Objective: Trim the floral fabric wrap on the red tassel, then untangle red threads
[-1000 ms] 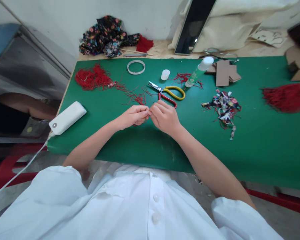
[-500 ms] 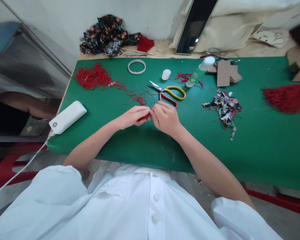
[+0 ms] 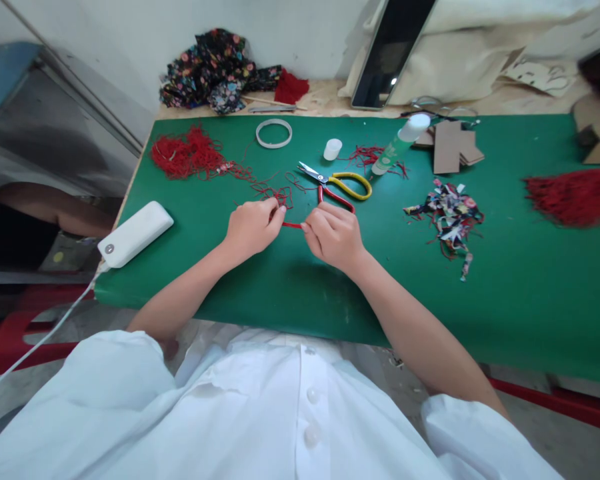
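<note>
Red cord runs taut between both hands, low over the table's green mat: left hand fingers pinch one end, right hand fingers pinch the other. Cord short, thin, straight. Scissors just behind the right hand, loose red thread far left, white wall behind.

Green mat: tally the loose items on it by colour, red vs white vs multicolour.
Red: 4 - thread tangle, tassel bundle, thread scraps, cord stretched between left hand and right hand.
White: 3 - power bank, ring, cap.
Multicolour: 1 - fabric scrap pile.
Total: 8
</note>
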Tool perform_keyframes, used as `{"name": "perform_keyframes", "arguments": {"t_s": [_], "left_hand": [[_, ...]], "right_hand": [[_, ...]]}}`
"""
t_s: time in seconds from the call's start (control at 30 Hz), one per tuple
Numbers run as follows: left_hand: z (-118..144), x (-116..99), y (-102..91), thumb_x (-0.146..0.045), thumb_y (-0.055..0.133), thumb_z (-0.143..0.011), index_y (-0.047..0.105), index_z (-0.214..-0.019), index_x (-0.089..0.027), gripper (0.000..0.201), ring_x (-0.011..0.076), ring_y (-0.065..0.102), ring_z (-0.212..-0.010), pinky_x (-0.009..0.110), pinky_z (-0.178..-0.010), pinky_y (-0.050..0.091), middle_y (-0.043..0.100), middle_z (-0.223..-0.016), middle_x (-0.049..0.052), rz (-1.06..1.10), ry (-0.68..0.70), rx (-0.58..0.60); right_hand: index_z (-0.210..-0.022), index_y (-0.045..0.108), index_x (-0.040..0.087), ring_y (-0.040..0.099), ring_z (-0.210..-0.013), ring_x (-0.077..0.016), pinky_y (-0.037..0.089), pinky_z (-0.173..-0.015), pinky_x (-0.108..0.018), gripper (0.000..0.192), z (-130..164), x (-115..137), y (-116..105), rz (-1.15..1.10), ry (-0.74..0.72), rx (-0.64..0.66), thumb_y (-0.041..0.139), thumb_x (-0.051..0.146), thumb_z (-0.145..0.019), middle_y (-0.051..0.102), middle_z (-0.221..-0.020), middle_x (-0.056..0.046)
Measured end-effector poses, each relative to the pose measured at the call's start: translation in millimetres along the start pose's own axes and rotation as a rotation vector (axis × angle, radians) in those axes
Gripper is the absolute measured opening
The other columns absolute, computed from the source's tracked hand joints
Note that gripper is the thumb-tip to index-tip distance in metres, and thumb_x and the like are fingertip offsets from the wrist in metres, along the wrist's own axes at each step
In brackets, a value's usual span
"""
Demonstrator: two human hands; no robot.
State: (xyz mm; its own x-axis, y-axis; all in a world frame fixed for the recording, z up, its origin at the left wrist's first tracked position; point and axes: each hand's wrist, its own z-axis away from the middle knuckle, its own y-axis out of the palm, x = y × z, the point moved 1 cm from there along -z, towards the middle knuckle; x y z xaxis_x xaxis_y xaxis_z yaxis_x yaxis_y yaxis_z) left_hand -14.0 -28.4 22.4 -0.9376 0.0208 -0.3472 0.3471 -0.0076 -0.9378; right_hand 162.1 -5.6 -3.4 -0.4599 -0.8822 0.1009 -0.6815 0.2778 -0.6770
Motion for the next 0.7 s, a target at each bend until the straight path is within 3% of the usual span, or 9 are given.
{"name": "perform_keyframes", "arguments": {"t_s": [0.3,0.53,0.6,0.7], "left_hand": [[-0.6,0.9,3.5,-0.045,0.034,-0.095,0.069,-0.098,-0.014,0.047,0.0341,0.07,-0.084,0.041,-0.071,0.048,0.072,-0.089,0.019,-0.239,-0.075,0.098],[0.5,0.8,6.4,-0.04,0.041,-0.093,0.068,-0.099,-0.016,0.037,0.0328,0.07,-0.087,0.04,-0.071,0.05,0.073,-0.092,0.016,-0.259,-0.064,0.168],[1.9,0.7,7.4,-0.04,0.045,-0.092,0.067,-0.1,-0.017,0.032,0.0297,0.069,-0.086,0.038,-0.071,0.05,0.071,-0.096,0.014,-0.253,-0.039,0.139],[3.0,1.9,8.5,-0.036,0.053,-0.089,0.066,-0.101,-0.018,0.025,0.029,0.065,-0.098,0.036,-0.073,0.05,0.067,-0.108,0.013,-0.243,0.035,0.003]], "right_hand": [[-0.072,0.046,0.021,0.041,-0.058,-0.0139,0.032,-0.054,-0.028,0.028,0.9,0.0,-2.8,0.025,-0.051,-0.077,0.039,0.022,-0.098,0.052,-0.06,-0.001],[-0.07,0.045,0.021,0.041,-0.057,-0.0137,0.034,-0.053,-0.027,0.028,-0.4,1.1,-3.4,0.055,-0.082,-0.076,0.042,0.021,-0.097,0.052,-0.058,0.0],[-0.07,0.044,0.021,0.042,-0.056,-0.0136,0.034,-0.052,-0.027,0.026,-1.6,2.1,-3.3,0.051,-0.095,-0.102,0.045,0.02,-0.096,0.052,-0.057,0.0],[-0.07,0.045,0.021,0.042,-0.056,-0.0132,0.035,-0.051,-0.026,0.026,-3.0,3.2,-3.1,0.057,-0.098,-0.118,0.046,0.02,-0.096,0.052,-0.056,0.001]]}}
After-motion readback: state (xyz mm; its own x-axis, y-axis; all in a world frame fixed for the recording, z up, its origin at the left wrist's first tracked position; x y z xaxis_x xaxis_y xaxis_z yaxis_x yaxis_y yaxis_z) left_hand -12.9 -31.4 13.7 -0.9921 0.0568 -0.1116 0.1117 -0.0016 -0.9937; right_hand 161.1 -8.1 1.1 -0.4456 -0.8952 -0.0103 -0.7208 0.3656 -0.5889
